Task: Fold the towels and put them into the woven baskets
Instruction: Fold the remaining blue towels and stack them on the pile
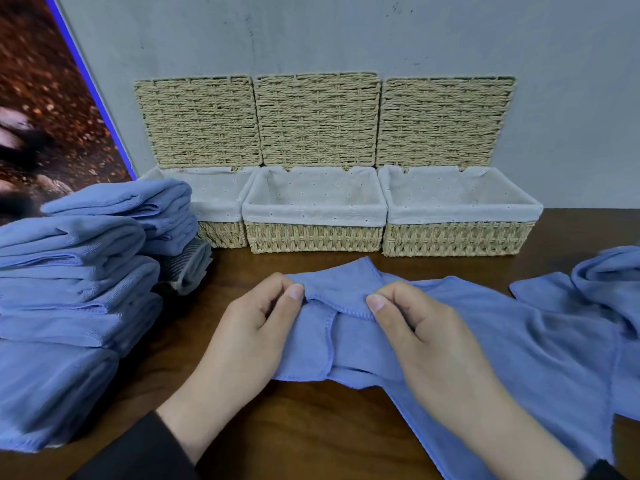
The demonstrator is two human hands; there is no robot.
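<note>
- Bare brown table (311, 427) shows at the lower centre of the frame, in front of the hands, and in a narrow strip between the hands and the baskets.
- A stack of folded blue towels (69, 289) fills the left edge of the frame; a grey folded cloth (188, 268) sits against its right side.
- A loose heap of blue towels (609, 282) crowds the right edge.
- The blue towel (502, 344) being worked lies rumpled at centre, its long axis running from the middle of the frame down toward the lower right; a stitched corner peaks upward toward the middle basket.
- The left hand (252, 327) pinches the towel's hem between thumb and curled fingers; the right hand (415, 327) pinches the hem just beside it.
- Three woven baskets stand in a row against the wall, lids raised: the left basket (221, 233) is partly hidden by the stack, while the middle basket (315, 237) and right basket (457, 237) show only white fabric lining inside.
</note>
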